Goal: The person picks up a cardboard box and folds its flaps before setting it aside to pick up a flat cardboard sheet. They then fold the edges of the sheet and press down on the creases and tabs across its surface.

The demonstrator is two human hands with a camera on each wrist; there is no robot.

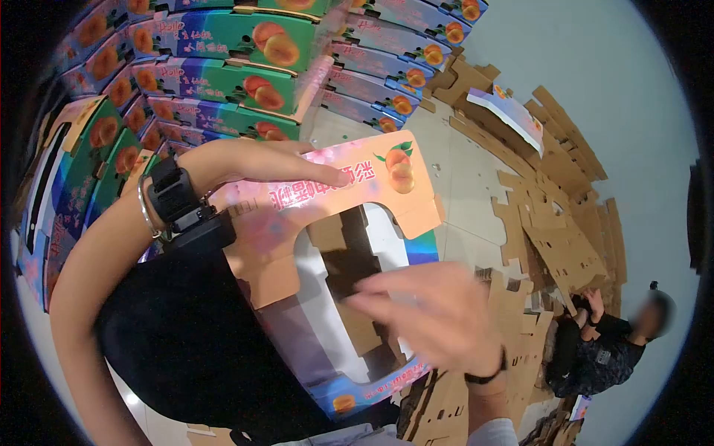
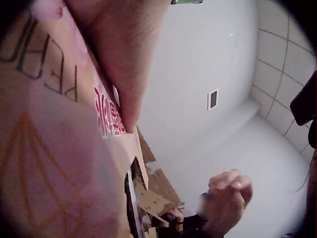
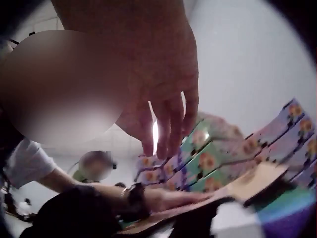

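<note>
- carton (image 1: 357, 197), peach-printed: centre of the head view, tilted, with a large cut-out; just beside a dark cloth (image 1: 186, 334) at lower left.
- left hand (image 1: 275, 160): upper centre, resting on the carton's printed panel; one straight digit on the lettering, the other fingers mostly hidden, so whether they pinch cannot be told.
- right hand (image 1: 439, 316): blurred, over the cut-out; fingers loosely extended, holding nothing.
- brown cardboard piece (image 1: 353, 253): seen through the cut-out.
- handling, as judged: steady the panel with the left; reach through mid-opening, sparing the rim.
- hindrance: wrist device (image 1: 204, 234), near the panel, could snag.
- surroundings: carton stacks (image 1: 216, 44), upper left; cardboard sheets (image 1: 561, 230), right; seated person (image 1: 595, 360), lower right.
</note>
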